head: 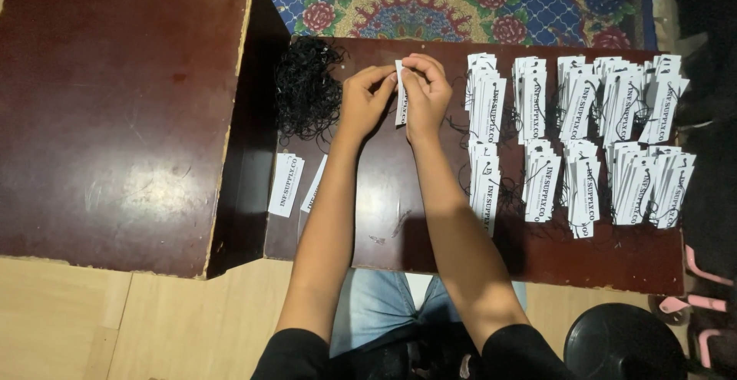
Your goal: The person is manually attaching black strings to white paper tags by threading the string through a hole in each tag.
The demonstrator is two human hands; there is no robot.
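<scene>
My left hand [365,100] and my right hand [427,92] meet over the far middle of a low dark brown table [399,226]. Together they pinch a narrow white paper tag [399,102] held upright on edge between the fingertips. Just left of my left hand lies a tangled heap of thin black strings [307,88]. A short stack of white printed tags [285,184] lies flat near my left forearm, and another tag [313,188] is partly hidden by that forearm.
Several fanned piles of white tags with black strings [583,142] fill the right half of the table in two rows. A larger dark wooden table [115,111] stands to the left. A patterned rug [430,0] lies beyond, a black round stool [622,342] at lower right.
</scene>
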